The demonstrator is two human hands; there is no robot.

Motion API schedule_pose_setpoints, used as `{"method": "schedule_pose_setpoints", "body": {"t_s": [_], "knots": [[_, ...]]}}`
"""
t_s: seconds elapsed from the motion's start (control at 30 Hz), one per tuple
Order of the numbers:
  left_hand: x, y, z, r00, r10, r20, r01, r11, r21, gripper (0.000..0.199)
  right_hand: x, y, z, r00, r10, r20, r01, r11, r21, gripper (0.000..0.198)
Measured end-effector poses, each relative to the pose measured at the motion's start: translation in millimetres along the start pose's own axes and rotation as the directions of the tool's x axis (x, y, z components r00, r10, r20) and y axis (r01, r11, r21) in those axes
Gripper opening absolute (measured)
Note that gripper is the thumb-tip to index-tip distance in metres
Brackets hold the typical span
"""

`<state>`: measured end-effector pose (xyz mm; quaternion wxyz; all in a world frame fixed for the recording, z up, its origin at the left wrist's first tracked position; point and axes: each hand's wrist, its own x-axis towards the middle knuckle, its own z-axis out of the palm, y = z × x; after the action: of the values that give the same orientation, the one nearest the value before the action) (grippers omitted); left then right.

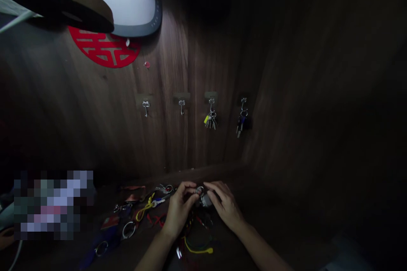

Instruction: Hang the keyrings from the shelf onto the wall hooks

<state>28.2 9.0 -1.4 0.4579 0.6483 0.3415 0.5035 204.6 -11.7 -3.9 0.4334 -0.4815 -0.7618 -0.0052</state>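
Low in the middle of the head view, my left hand (182, 205) pinches a metal key ring (200, 190) between thumb and fingers. A rounded grey piece (206, 200) hangs at the ring; its kind is too dim to make out. My right hand (224, 203) curls around the other side of the ring and the grey piece, its fingertips close to or touching them. Under and left of my hands lie keys (158, 202), a yellow cord (145, 207), red cords (155, 219) and a large metal ring (129, 230).
On the dark wood panel are several metal hooks. One carries a bunch of keys (210, 120) with a yellow tag; the rightmost hook (243, 103) holds dark keys (241, 125). A cap (127, 4) and a red paper cutout (106, 48) hang upper left. A yellow-tipped cord (199, 249) lies nearest me.
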Motion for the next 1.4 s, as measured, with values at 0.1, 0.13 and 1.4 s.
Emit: {"method": "schedule_pose_setpoints", "body": {"t_s": [0.1,0.13,1.4], "knots": [[-3.5,1.9,1.9,0.997,0.01,0.082,-0.018,0.996,0.091,0.022,-0.3,0.1,0.1,0.999,-0.036,0.004,0.036,0.999,0.018,0.025],[-4.7,2.4,2.8,0.994,0.01,0.107,-0.022,0.994,0.107,0.023,-0.5,-0.1,0.1,0.999,-0.05,0.004,0.05,0.998,0.028,0.024],[6.3,-15.1,-1.5,0.979,-0.091,-0.181,0.108,0.991,0.084,0.046,106.5,60.7,-115.4,0.765,0.394,-0.51,-0.216,0.902,0.373,0.032]]}}
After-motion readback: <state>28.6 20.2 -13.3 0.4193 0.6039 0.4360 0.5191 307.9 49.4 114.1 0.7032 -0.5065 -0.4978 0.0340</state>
